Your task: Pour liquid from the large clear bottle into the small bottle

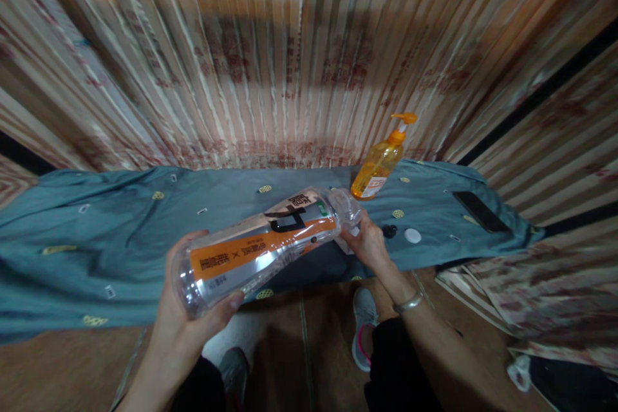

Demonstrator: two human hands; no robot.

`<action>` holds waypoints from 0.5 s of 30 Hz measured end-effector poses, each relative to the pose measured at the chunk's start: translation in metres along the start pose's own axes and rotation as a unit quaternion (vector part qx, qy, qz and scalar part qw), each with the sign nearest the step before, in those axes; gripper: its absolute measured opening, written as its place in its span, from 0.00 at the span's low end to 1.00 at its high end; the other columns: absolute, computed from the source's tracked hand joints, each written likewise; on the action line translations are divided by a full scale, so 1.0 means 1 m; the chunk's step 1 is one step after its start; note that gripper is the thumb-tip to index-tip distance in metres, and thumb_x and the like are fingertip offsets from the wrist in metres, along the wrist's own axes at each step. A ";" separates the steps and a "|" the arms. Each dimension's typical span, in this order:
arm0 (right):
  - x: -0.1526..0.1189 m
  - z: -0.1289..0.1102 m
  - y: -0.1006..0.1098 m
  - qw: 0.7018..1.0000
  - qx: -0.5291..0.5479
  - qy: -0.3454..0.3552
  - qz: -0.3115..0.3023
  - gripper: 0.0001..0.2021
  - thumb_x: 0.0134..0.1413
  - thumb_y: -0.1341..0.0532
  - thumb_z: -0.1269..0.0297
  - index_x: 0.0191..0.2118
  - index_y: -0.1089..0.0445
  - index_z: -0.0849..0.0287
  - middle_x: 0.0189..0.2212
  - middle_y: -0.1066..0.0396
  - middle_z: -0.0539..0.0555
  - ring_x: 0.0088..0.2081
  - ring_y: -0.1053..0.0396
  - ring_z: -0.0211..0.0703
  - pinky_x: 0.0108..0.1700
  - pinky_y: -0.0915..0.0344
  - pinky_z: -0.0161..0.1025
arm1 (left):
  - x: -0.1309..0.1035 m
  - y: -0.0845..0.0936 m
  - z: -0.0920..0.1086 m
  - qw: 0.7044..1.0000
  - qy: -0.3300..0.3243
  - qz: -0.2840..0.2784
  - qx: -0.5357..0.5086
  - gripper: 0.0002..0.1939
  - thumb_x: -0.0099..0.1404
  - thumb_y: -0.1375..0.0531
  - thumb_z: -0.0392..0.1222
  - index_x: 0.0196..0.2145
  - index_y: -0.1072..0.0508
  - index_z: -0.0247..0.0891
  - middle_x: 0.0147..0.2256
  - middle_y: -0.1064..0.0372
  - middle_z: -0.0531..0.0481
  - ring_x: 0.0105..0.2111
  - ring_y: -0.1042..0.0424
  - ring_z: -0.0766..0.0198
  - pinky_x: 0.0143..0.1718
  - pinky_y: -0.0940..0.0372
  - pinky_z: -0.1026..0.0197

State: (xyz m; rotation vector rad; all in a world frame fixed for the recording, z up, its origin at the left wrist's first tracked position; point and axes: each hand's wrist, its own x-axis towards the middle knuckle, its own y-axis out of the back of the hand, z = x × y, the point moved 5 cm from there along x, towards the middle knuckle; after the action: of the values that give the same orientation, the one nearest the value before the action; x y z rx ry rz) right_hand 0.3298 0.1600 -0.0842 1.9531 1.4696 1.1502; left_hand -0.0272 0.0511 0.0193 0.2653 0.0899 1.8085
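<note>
A large clear plastic bottle (265,241) with an orange and silver label is held tilted above a cloth-covered surface, its neck toward the right. My left hand (193,309) wraps round its base end, thumb on the near side. At the neck, my right hand (367,241) has its fingers closed on the bottle, with a bracelet on the wrist. Just beyond the neck stands an orange pump bottle (376,170). A small white item, partly hidden, shows beneath the neck.
Right of my right hand lie a small black object (389,230) and a white round disc (412,235). A dark phone (480,211) lies farther right on the teal cloth (130,238). Patterned curtains (270,77) hang behind and at the sides.
</note>
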 end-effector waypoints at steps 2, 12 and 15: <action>0.000 -0.001 0.000 1.000 -0.002 0.004 0.005 0.26 0.58 0.34 0.54 0.59 0.32 0.57 0.45 0.16 0.61 0.43 0.17 0.57 0.42 0.23 0.45 | 0.001 0.000 -0.001 1.000 -0.003 -0.010 0.001 0.46 0.46 0.23 0.56 0.59 0.35 0.46 0.48 0.22 0.47 0.47 0.18 0.46 0.47 0.21 0.49; -0.001 -0.001 0.000 1.000 -0.009 -0.010 -0.001 0.26 0.59 0.35 0.53 0.59 0.32 0.58 0.43 0.16 0.61 0.41 0.17 0.57 0.42 0.25 0.45 | -0.003 -0.009 0.010 1.000 0.006 0.003 -0.012 0.46 0.42 0.23 0.55 0.56 0.34 0.46 0.46 0.22 0.48 0.45 0.18 0.46 0.44 0.21 0.50; 0.000 -0.001 0.000 1.000 -0.003 -0.007 -0.003 0.26 0.59 0.35 0.53 0.59 0.32 0.59 0.45 0.16 0.63 0.44 0.17 0.58 0.44 0.24 0.46 | -0.006 -0.009 0.012 0.998 0.025 0.044 -0.035 0.45 0.44 0.24 0.54 0.58 0.33 0.46 0.48 0.22 0.49 0.48 0.19 0.49 0.48 0.23 0.52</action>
State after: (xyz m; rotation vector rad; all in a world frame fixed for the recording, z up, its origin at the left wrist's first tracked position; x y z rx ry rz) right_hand 0.3288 0.1594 -0.0836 1.9487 1.4627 1.1355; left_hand -0.0143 0.0467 0.0285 0.1771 0.0503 1.9031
